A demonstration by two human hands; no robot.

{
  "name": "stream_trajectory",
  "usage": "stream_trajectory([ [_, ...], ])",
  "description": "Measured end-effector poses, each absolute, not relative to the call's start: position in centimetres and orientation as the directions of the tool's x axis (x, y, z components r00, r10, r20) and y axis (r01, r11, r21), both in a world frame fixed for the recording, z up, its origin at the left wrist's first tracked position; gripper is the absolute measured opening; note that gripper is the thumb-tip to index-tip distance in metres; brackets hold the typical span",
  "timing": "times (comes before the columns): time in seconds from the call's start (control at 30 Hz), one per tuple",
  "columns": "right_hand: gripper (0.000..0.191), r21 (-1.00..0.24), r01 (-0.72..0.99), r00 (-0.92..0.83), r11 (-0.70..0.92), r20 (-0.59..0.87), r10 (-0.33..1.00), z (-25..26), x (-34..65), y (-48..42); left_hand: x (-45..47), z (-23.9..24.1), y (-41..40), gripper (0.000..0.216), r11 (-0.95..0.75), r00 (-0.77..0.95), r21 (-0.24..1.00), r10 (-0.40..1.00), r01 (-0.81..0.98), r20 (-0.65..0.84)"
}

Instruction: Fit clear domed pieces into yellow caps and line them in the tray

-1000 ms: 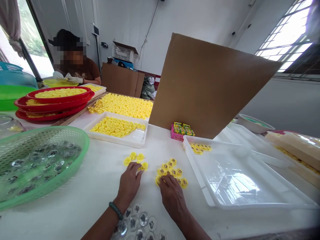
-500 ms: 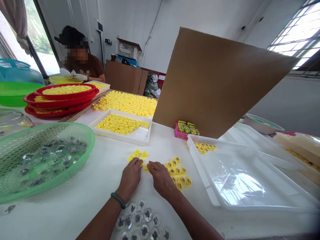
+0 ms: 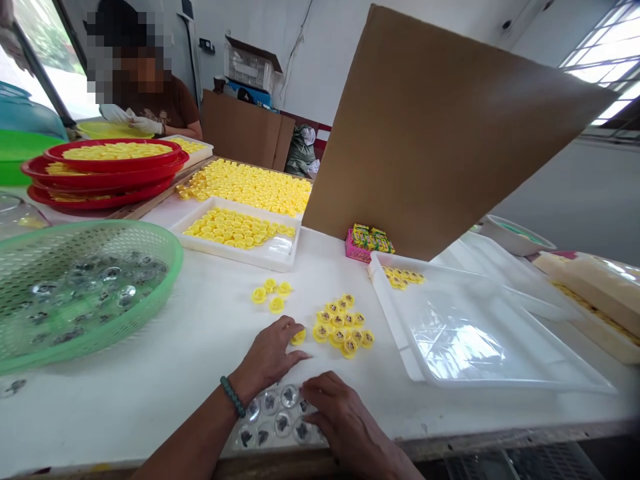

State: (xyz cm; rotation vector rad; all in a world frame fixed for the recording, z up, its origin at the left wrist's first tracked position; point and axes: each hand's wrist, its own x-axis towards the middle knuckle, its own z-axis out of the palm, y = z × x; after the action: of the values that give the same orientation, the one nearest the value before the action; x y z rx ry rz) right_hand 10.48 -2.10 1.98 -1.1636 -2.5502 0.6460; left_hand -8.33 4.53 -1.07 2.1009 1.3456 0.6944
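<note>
My left hand (image 3: 270, 357) rests on the white table with its fingertips closed on a single yellow cap (image 3: 299, 336). My right hand (image 3: 336, 412) lies lower, near the table's front edge, its curled fingers touching a cluster of clear round discs (image 3: 273, 417) with dark figures inside. Just right of the left hand's fingers is a group of several yellow caps with inserts (image 3: 343, 327). Three plain yellow caps (image 3: 270, 295) lie a little farther back.
A green mesh basket (image 3: 100, 233) of clear discs stands at left. White trays of yellow caps (image 3: 240, 230) and red stacked trays (image 3: 100, 173) lie behind. A large white tray (image 3: 480, 333) lies right, under a leaning cardboard sheet (image 3: 440, 140). Another person sits far left.
My right hand has drawn back from the yellow caps to the clear discs by the front edge. My left hand has pulled one yellow cap toward me.
</note>
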Motion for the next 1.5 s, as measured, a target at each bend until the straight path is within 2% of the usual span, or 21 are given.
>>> stream_trajectory([
  [0.17, 0.012, -0.490, 0.652, -0.641, 0.579, 0.052, 0.766, 1.0, 10.4, -2.8, -7.5, -1.4, 4.5, 0.031, -0.343, 0.421, 0.667, 0.906, 0.661, 0.048],
  [0.3, 0.021, -0.598, 0.647, -0.568, 0.473, 0.036, 0.823, 0.2, 10.7, -3.1, -7.4, -1.5, 4.6, 0.027, -0.338, 0.400, 0.660, 0.914, 0.671, 0.062],
  [0.4, 0.020, -0.677, 0.628, -0.493, 0.384, 0.036, 0.869, -0.4, 11.0, -2.8, -7.4, -1.6, 4.6, 0.026, -0.360, 0.399, 0.661, 0.912, 0.658, 0.100],
  [0.53, 0.013, -0.711, 0.623, -0.343, 0.327, 0.127, 0.931, -0.6, 11.2, -1.2, -7.3, -1.7, 4.6, 0.028, -0.351, 0.397, 0.669, 0.913, 0.655, 0.091],
  [0.67, 0.019, -0.683, 0.644, -0.285, 0.345, 0.204, 0.936, 0.8, 13.0, 0.4, -7.4, -1.7, 4.7, 0.030, -0.327, 0.386, 0.678, 0.920, 0.658, 0.070],
  [0.93, 0.022, -0.554, 0.759, -0.471, 0.341, -0.106, 0.876, 2.1, 16.5, -2.7, -7.1, -2.1, 4.8, 0.029, -0.340, 0.370, 0.652, 0.924, 0.678, 0.097],
  [1.27, 0.014, -0.593, 0.784, -0.345, 0.183, -0.173, 0.922, 0.8, 15.4, -2.3, -7.5, -2.2, 4.7, 0.027, -0.345, 0.359, 0.679, 0.925, 0.648, 0.127],
  [1.37, 0.014, -0.628, 0.766, -0.278, 0.136, -0.133, 0.951, 0.6, 14.8, -1.4, -7.4, -2.2, 4.8, 0.028, -0.351, 0.368, 0.686, 0.921, 0.638, 0.129],
  [1.5, 0.009, -0.624, 0.752, -0.222, 0.215, 0.068, 0.973, 0.3, 13.4, 0.0, -7.4, -2.4, 4.9, 0.034, -0.353, 0.380, 0.714, 0.916, 0.605, 0.131],
])
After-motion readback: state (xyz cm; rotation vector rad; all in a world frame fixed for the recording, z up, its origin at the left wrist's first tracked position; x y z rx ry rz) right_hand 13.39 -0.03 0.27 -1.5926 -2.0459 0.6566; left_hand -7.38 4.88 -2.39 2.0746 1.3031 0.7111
